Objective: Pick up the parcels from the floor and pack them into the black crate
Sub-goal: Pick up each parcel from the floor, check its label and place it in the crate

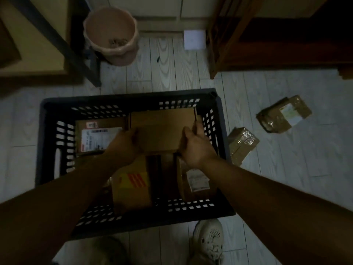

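The black crate (44, 142) stands on the floor (286, 169) and holds four parcels. In its far right corner sits a plain cardboard box (162, 127), with the left hand (122, 146) gripping its left edge and the right hand (194, 148) its right edge, fingers curled round it. In the far left corner lies a brown parcel (99, 138) with a white shipping label and a small red-and-white sticker. Along the near side are a yellow box (131, 186) with a red-striped sticker and a taped parcel (194, 180) with a white label. None of the print is legible in the dim light.

Two more taped parcels lie on the floor: one (242, 144) just beside the crate's right edge, another (282, 114) farther right bearing a pale label. A pink bucket (110, 35) beyond the crate's far edge holds some small scraps.
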